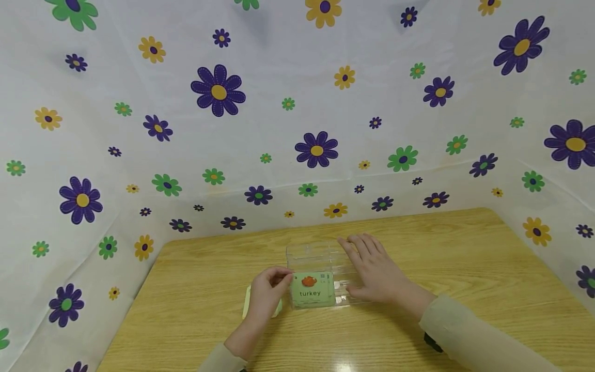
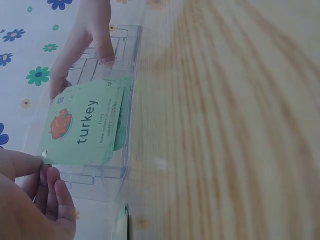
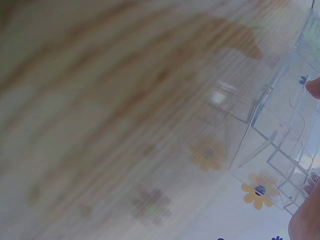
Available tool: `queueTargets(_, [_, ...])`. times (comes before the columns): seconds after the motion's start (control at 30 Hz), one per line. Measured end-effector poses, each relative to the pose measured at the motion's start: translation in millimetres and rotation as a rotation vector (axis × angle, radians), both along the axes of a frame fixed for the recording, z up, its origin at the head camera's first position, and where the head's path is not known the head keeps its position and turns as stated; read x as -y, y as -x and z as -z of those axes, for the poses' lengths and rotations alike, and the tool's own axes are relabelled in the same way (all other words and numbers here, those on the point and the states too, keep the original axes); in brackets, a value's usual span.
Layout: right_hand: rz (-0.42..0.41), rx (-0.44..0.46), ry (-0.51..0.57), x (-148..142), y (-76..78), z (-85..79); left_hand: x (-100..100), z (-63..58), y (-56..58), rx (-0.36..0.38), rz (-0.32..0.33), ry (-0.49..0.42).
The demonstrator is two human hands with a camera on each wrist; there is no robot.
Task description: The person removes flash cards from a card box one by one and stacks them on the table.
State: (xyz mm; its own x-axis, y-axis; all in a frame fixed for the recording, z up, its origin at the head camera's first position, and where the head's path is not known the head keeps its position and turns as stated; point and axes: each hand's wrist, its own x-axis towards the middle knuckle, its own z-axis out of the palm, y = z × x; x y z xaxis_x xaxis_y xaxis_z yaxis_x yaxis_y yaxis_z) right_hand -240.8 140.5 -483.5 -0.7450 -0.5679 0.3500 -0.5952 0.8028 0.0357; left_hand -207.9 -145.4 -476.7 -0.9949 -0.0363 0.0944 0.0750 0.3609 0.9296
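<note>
My left hand pinches the corner of a green flashcard printed with "turkey" and a picture of a roast bird. Beneath it, a clear plastic box with dividers stands on the table. In the left wrist view the turkey card tilts over the box, and at least one more green card shows under it. My right hand rests on the box's right part, fingers extended and thumb apart. The right wrist view catches only bits of that hand beside the clear box.
Pale green cards lie on the wooden table, partly hidden by the left hand. A white cloth with purple, green and yellow flowers surrounds the back and sides.
</note>
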Motion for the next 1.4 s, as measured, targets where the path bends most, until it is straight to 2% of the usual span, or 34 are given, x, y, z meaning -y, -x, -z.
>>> queueTargets(0.53, [-0.006,0.004,0.001,0.7,0.6,1.2,-1.3,-0.1,-0.2,-0.003,-0.008,-0.009])
queueTargets(1.0, [-0.028,-0.055,0.018,0.2,2.5,3.6,-1.7,-0.7,1.2,-0.001,-0.047,-0.038])
queueTargets(1.4, [-0.009,-0.02,0.002,0.0,1.3,1.6,-1.5,-3.3,0.2,-0.028,-0.049,-0.076])
